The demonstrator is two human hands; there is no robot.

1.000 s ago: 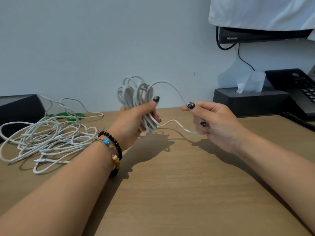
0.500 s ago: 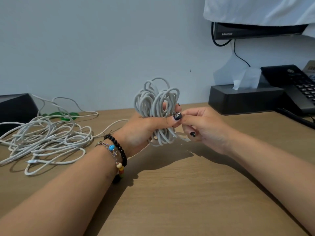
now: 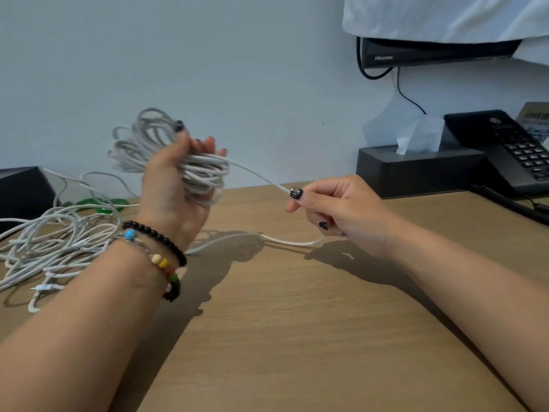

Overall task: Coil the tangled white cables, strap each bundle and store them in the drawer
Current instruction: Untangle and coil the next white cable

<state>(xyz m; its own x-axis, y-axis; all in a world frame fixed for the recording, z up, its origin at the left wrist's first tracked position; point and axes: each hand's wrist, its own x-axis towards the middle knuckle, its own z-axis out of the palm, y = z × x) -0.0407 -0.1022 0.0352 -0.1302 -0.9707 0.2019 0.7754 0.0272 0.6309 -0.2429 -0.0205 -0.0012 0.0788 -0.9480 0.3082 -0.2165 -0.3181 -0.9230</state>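
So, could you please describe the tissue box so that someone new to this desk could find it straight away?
Start at the wooden desk and look to its far right edge, against the wall under the Hisense screen. The tissue box sits there, just left of the black telephone. It is the low black oblong with a white tissue poking up from its top.

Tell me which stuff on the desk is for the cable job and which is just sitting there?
For the job: coiled cable in the left hand; its loose end in the right hand; tangled cable pile; green straps.

Just sitting there: tissue box; phone; monitor; black box.
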